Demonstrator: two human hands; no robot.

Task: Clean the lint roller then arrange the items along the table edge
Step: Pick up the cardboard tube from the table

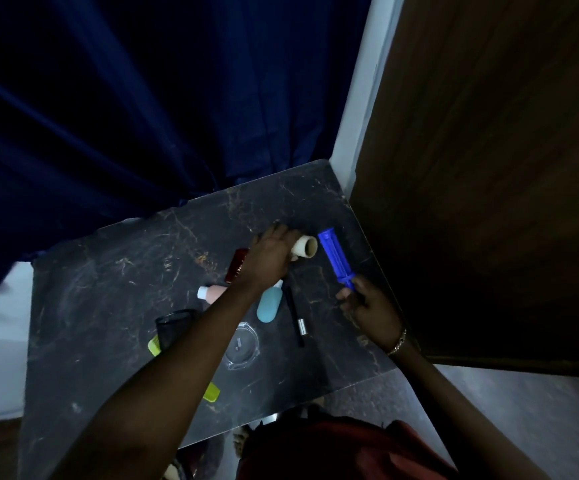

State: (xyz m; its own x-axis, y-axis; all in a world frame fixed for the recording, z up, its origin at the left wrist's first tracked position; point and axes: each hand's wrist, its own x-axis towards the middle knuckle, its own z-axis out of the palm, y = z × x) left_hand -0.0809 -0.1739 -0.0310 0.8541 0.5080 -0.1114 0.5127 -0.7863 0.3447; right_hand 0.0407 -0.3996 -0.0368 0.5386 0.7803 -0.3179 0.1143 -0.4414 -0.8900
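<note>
My right hand (367, 306) grips the lower end of a blue plastic lint roller handle (333, 252), whose bare ribbed core points up and away over the dark marble table (108, 271). My left hand (270, 254) is closed around a pale cardboard-cored paper roll (307, 249); its open end faces the blue core, a small gap apart. The left forearm crosses the table from the lower left and hides part of the items under it.
On the table lie a red box (238, 268), a pink tube (212, 293), a light-blue bottle (269, 306), a black pen-like stick (295, 315), a black cup (174, 327), a clear glass dish (243, 346) and yellow-green pieces (212, 393). A dark blue curtain hangs behind; a wooden panel stands on the right.
</note>
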